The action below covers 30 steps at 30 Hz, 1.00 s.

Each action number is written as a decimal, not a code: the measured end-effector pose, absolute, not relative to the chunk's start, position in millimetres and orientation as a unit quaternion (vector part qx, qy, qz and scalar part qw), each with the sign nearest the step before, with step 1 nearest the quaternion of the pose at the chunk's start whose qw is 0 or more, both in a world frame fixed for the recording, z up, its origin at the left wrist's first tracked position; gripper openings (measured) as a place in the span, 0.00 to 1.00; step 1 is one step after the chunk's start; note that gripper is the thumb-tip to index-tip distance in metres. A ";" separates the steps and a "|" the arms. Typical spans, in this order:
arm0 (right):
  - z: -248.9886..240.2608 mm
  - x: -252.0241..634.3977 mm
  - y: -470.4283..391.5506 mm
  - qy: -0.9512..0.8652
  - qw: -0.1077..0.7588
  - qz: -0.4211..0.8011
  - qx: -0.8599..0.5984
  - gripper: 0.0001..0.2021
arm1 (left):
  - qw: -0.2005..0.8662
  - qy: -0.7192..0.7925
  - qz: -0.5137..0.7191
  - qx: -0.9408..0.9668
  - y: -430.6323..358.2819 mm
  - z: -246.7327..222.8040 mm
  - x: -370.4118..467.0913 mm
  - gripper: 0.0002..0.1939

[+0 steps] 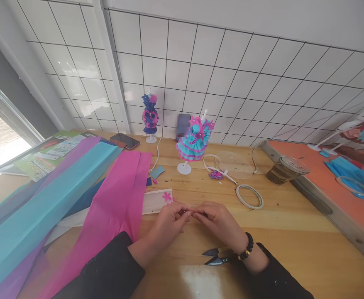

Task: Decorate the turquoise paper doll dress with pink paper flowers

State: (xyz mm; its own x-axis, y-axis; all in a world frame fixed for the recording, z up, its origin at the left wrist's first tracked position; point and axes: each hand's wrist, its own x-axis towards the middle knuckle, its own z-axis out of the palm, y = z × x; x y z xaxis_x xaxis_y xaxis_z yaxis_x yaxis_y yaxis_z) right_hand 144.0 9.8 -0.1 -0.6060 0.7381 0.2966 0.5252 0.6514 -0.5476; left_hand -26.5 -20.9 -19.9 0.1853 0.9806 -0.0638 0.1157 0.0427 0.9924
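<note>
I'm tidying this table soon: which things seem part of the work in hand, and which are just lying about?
Likely in the work:
pink sheets
turquoise sheet
pink flower cutout
snips
tape roll
figure in turquoise-and-pink dress
whatever the left hand and right hand pinch, too small to tell

Probably just lying about:
phone
cup

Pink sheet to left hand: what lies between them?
In the head view, a whitish strip bearing a pink flower cutout lies between the pink sheet and left hand.
</note>
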 end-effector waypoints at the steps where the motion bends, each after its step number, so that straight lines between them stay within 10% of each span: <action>1: -0.9 144.3 10.2 -0.870 0.257 0.209 -0.366 0.09 | 0.531 0.490 0.408 0.558 -20.9 -20.0 -26.5 0.15; 30: -1.1 141.6 4.9 -0.875 0.384 0.079 -0.285 0.07 | 0.768 0.316 0.450 0.327 -13.3 -12.2 -39.5 0.15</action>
